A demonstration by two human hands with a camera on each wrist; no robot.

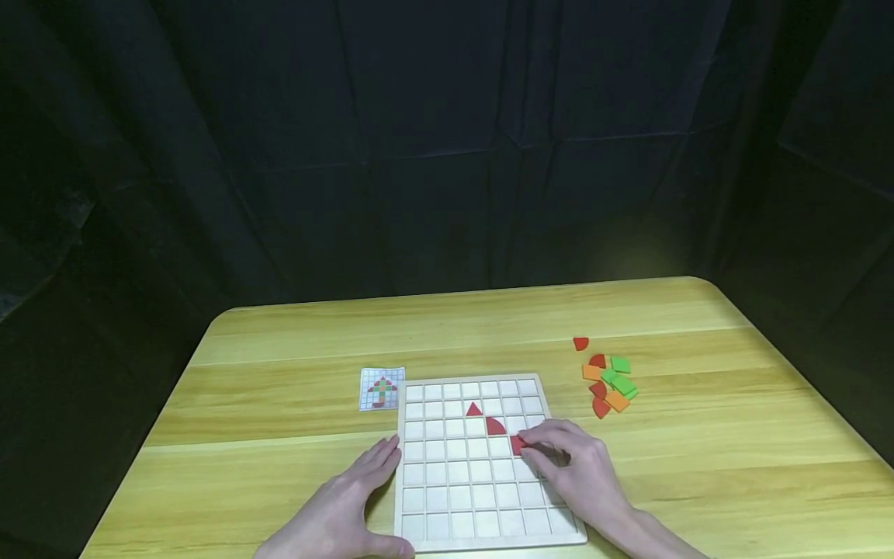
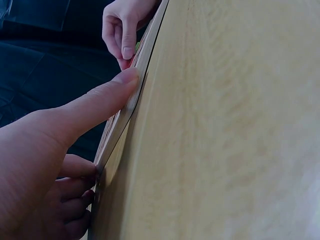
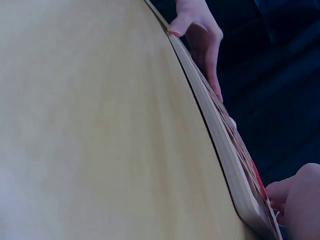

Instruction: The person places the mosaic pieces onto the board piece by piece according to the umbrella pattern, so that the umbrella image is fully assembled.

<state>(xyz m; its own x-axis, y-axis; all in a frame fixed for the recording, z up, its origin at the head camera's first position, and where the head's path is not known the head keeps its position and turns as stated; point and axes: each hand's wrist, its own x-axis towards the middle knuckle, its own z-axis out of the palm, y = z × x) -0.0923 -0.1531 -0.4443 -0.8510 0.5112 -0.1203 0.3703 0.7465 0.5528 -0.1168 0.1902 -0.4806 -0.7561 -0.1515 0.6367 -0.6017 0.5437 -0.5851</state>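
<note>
A pale wooden grid board lies on the table. In its cells are a red triangle and a red quarter-circle tile. My right hand pinches another red tile between thumb and fingertips at a cell right of centre; the hand covers part of that tile, so its full outline is hidden. Along the board's left edge rests my left hand, fingers extended by the side and thumb at the near corner. In the left wrist view, the left thumb presses the board's edge.
A small printed pattern card lies at the board's upper left, showing a red, green and orange figure on a grid. Right of the board are several loose tiles: red quarter-circles, green squares and orange squares. Dark curtains hang behind the table.
</note>
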